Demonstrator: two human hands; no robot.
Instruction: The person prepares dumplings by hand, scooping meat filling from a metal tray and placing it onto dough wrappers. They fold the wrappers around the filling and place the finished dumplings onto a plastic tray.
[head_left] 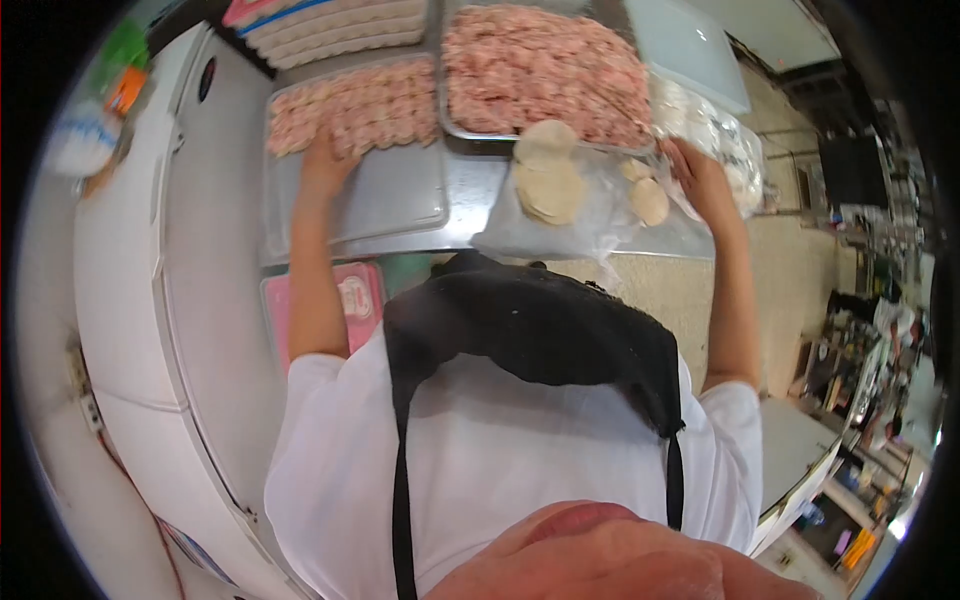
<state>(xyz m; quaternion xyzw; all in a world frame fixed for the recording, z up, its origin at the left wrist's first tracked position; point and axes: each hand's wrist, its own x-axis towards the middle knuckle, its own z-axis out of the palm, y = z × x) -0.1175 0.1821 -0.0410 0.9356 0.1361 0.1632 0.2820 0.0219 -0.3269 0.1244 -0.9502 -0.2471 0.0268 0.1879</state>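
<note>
Nearest the camera, part of the wearer's face (600, 555) is seen, then a white shirt (530, 450) and a black apron (530, 320). To the left of the filling tray (485, 136), rows of dumplings (385, 110) are set on a flat tray (395, 195); the left hand (328, 165) is laid at their near edge, fingers partly spread, any grip impossible to tell. At the filling tray's near right corner, the right hand's (695, 178) fingers are curled, their hold unclear. Dough wrappers (550, 195) are stacked at its near edge: probably light, limp, easily torn, best lifted by the rim. The dumplings, presumably soft, are best held by their sides.
</note>
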